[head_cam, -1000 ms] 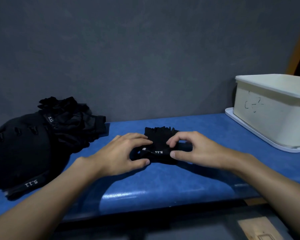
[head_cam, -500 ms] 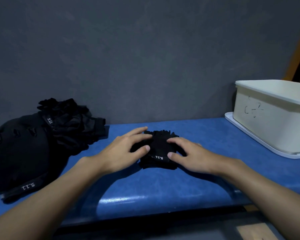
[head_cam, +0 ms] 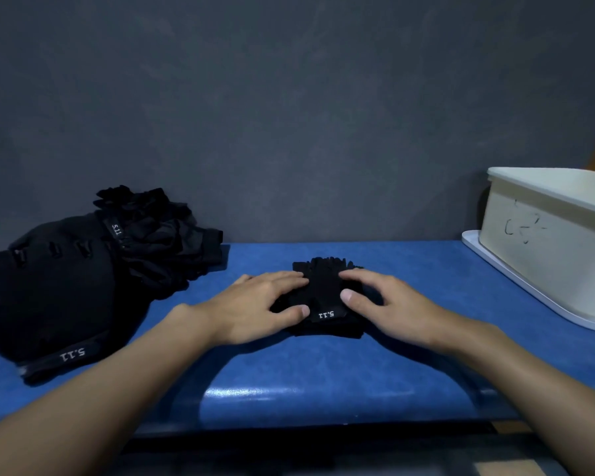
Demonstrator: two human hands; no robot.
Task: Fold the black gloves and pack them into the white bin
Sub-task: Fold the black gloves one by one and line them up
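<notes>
A folded black glove [head_cam: 325, 293] with a white 5.11 label lies flat on the blue table [head_cam: 323, 379] in the middle. My left hand [head_cam: 251, 307] rests on its left side with fingers stretched over the fabric. My right hand [head_cam: 389, 304] presses its right side, fingers nearly straight. The white bin [head_cam: 550, 245] stands on its white lid at the far right, apart from both hands; its inside is hidden.
A heap of black gloves [head_cam: 83, 269] with 5.11 labels lies at the left against the grey wall [head_cam: 289, 115]. The table's front edge runs below my forearms. Bare blue surface lies between the folded glove and the bin.
Both hands went from pinching the glove's edges to lying flat on it. The glove has been pressed down flatter, its label facing me.
</notes>
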